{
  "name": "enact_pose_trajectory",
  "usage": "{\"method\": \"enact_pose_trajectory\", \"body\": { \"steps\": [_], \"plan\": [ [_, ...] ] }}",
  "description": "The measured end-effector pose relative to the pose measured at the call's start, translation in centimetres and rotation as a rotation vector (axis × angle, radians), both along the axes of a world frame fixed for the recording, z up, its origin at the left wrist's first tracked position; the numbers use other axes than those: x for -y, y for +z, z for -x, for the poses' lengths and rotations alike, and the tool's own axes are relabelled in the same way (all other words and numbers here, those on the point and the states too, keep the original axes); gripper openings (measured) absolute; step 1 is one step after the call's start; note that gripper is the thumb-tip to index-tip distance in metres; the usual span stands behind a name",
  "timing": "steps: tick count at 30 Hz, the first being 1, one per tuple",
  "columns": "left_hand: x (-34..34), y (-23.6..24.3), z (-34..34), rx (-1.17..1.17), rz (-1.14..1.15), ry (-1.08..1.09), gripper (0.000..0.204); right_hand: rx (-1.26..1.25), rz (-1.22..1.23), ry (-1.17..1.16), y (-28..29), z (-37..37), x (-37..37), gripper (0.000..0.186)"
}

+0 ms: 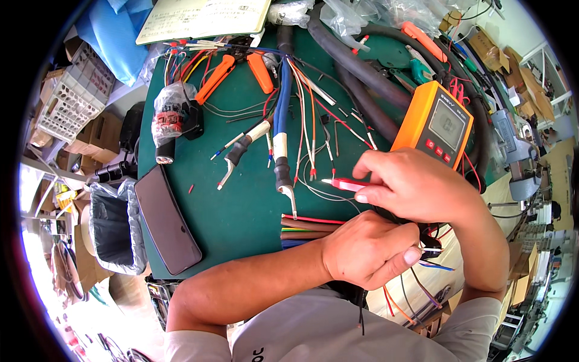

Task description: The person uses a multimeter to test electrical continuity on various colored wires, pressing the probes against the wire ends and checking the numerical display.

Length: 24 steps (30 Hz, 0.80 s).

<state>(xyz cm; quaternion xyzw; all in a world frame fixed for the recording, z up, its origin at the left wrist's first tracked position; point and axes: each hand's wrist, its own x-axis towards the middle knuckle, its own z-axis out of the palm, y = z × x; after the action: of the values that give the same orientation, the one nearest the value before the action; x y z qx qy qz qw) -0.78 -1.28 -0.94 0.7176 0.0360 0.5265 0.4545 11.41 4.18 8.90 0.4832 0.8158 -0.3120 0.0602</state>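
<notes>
— So, where are my hands sitting right now?

— Your right hand (416, 184) is pinching a red probe (345, 184) between thumb and fingertips, its metal tip pointing left over the green mat (241, 217). Your left hand (368, 250) is curling shut around a bundle of wires (307, 232); the thick coloured ends are sticking out to the left of your fist, and thinner strands are poking out past your thumb on the right.

— And what is lying around them?

— An orange multimeter (437, 123) is resting just behind your right hand. Loose white and red leads with crimped ends are fanning across the mat ahead of the probe. Orange-handled pliers (238, 72) are lying farther back, and a dark flat phone (166, 220) is sitting at the mat's left edge.

— What could be going wrong from here?

— My guess is that the probe tip is hovering near several bare ends at once, so it could be brushing the wrong lead. The thin strands by your left thumb could also be slipping free if your grip is loosening.
</notes>
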Motion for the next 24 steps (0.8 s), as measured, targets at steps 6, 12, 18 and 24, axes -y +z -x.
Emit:
{"method": "enact_pose_trajectory", "body": {
  "steps": [6, 12, 18, 24],
  "plan": [
    [0.0, 0.0, 0.3, -0.053, 0.000, -0.027, 0.018, -0.090, 0.161, -0.053, 1.7, -0.9, -0.2, 0.027],
    [0.0, 0.0, 0.2, -0.040, -0.005, -0.003, 0.018, -0.248, 0.248, -0.089, 0.8, -0.4, -0.6, 0.029],
    [0.0, 0.0, 0.2, -0.035, -0.006, 0.004, 0.017, -0.296, 0.273, -0.139, 1.0, -0.8, -0.3, 0.024],
    [0.0, -0.1, 0.1, -0.052, 0.001, -0.003, 0.019, -0.331, 0.270, -0.166, 1.1, -0.7, -0.2, 0.021]
  ]
}}
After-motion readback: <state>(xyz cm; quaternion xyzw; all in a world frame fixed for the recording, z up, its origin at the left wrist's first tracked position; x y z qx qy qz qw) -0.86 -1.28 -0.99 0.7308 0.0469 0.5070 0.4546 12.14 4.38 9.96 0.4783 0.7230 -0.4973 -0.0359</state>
